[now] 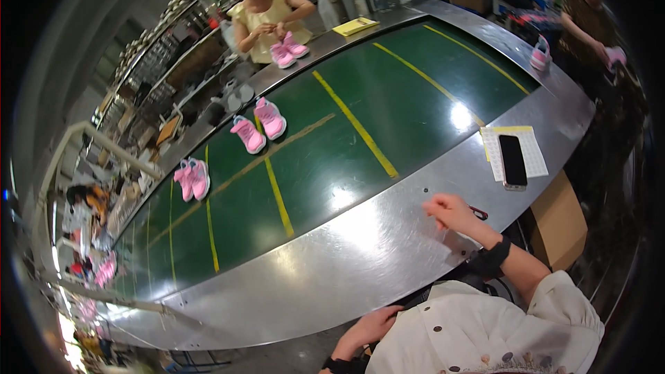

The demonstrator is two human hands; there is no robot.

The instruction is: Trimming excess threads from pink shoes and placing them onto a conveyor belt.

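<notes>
My right hand (pixel 451 212) is over the near metal border of the table, its fingers curled loosely inward with nothing visible in them. Beside its wrist lies a small red and black tool (pixel 478 213), partly hidden. My left hand (pixel 374 325) is low by my body at the table's near edge, fingers stretched out and holding nothing that shows. Two pairs of pink shoes stand on the green belt: a nearer pair (pixel 271 119) left of the middle and another pair (pixel 199 179) further left. Neither hand touches them.
A phone (pixel 512 159) lies on a printed sheet (pixel 536 149) at the right, above a cardboard box (pixel 560 225). Across the belt (pixel 332 187), a person in yellow (pixel 267 17) handles pink shoes (pixel 289 50). Another person (pixel 589 28) works at the far right near a pink shoe (pixel 540 53).
</notes>
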